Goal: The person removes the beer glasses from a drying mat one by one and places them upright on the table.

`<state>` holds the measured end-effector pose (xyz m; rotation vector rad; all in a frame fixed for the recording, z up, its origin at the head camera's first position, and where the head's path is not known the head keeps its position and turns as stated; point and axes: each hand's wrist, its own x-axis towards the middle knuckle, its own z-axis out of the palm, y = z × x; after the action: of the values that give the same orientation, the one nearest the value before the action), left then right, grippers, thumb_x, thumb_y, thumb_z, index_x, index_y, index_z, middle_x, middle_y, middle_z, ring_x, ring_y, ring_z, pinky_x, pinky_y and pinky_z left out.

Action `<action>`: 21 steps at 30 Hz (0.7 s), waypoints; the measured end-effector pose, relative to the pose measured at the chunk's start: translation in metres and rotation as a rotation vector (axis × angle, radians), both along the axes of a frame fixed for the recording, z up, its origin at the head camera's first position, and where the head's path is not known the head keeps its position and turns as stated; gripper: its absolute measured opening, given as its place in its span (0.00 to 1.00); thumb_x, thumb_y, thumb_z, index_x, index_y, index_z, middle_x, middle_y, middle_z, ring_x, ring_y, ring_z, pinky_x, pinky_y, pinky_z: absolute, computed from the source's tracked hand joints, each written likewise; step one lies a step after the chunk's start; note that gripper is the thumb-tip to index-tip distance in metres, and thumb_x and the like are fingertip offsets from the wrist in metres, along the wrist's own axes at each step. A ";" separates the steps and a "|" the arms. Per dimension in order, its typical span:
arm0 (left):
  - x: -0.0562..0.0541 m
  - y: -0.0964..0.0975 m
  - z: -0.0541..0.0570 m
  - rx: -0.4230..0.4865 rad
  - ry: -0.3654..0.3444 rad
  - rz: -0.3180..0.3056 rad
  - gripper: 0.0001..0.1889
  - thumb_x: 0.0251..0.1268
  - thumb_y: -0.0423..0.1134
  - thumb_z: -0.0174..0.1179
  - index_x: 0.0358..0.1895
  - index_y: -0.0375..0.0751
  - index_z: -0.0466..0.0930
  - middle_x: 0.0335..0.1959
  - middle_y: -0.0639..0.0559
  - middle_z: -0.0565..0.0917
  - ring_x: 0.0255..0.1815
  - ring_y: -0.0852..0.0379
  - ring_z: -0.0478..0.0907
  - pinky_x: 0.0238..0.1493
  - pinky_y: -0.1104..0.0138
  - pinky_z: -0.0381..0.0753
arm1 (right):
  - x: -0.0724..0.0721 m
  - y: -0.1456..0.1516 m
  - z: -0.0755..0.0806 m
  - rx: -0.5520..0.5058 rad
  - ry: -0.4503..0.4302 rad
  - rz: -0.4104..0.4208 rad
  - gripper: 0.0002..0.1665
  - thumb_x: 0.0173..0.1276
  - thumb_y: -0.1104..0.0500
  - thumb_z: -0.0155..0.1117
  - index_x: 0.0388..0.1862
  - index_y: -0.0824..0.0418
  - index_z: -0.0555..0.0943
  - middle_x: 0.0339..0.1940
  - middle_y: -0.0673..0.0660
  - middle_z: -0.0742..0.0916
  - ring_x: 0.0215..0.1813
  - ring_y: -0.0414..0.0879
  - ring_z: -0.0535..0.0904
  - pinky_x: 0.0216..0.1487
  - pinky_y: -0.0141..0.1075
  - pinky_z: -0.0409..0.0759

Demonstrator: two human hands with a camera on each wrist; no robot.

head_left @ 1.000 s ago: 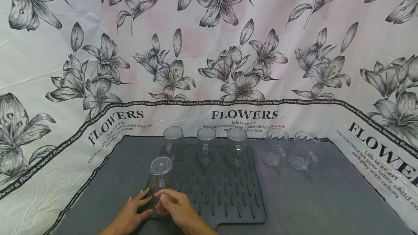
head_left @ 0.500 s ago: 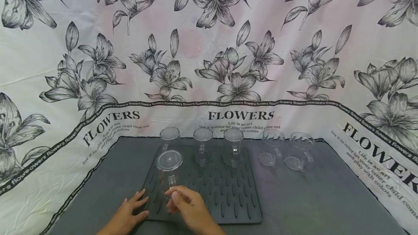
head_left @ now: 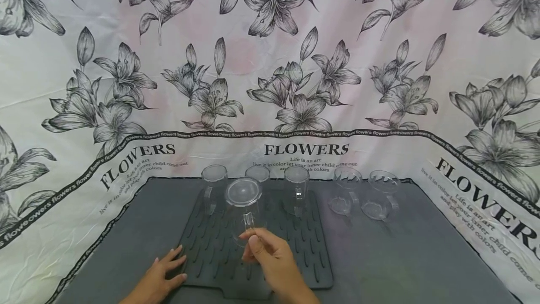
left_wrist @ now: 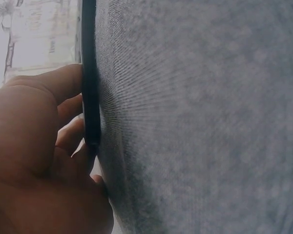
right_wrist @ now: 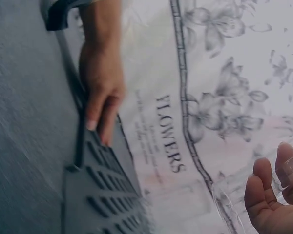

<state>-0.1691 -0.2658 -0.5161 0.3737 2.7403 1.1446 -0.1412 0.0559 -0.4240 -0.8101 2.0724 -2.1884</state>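
Note:
My right hand (head_left: 276, 259) pinches the handle of a clear glass mug (head_left: 243, 192), which is bottom up over the dark ridged drying mat (head_left: 301, 266). In the right wrist view the mug (right_wrist: 228, 214) shows partly behind the curled fingers (right_wrist: 256, 195). My left hand (head_left: 160, 276) lies at the mat's left edge, fingers spread and fingertips on its border. The left wrist view shows the left hand (left_wrist: 34, 131) against the mat's dark edge (left_wrist: 90, 73). Three more glass mugs stand bottom up along the mat's back; the held mug partly hides the middle one (head_left: 258, 172).
Two upright glass mugs stand on the grey table right of the mat, one (head_left: 345, 193) close beside the other (head_left: 380, 196). A flower-printed cloth (head_left: 303, 69) hangs behind and around the table. A lip (head_left: 242, 292) juts from the mat's front edge.
My right hand has carried the mug rightward, from the mat's left side to over its middle, and it looks higher. My left hand stays at the mat's edge; the view has shifted slightly.

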 end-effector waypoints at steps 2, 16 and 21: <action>-0.001 0.000 0.001 -0.006 -0.006 -0.010 0.31 0.64 0.45 0.64 0.61 0.23 0.72 0.69 0.26 0.59 0.68 0.23 0.49 0.60 0.29 0.39 | 0.002 0.009 0.006 0.001 0.007 -0.043 0.16 0.79 0.58 0.48 0.53 0.65 0.79 0.32 0.60 0.82 0.41 0.50 0.80 0.49 0.43 0.80; -0.002 0.003 0.005 -0.050 -0.068 0.059 0.32 0.62 0.46 0.66 0.62 0.26 0.73 0.70 0.29 0.60 0.68 0.25 0.52 0.63 0.32 0.41 | 0.009 0.058 0.028 -0.047 0.114 -0.335 0.12 0.76 0.62 0.52 0.49 0.62 0.83 0.31 0.60 0.82 0.38 0.51 0.81 0.45 0.41 0.81; -0.002 0.003 0.004 -0.055 -0.071 0.063 0.32 0.61 0.46 0.66 0.62 0.26 0.73 0.70 0.29 0.60 0.68 0.25 0.52 0.62 0.32 0.42 | 0.010 0.070 0.035 -0.049 0.161 -0.427 0.12 0.76 0.62 0.53 0.47 0.61 0.83 0.31 0.59 0.83 0.37 0.51 0.80 0.44 0.40 0.81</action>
<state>-0.1707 -0.2630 -0.5119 0.2361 2.7327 1.0733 -0.1314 0.1257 -0.3893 -0.6075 2.4747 -2.4561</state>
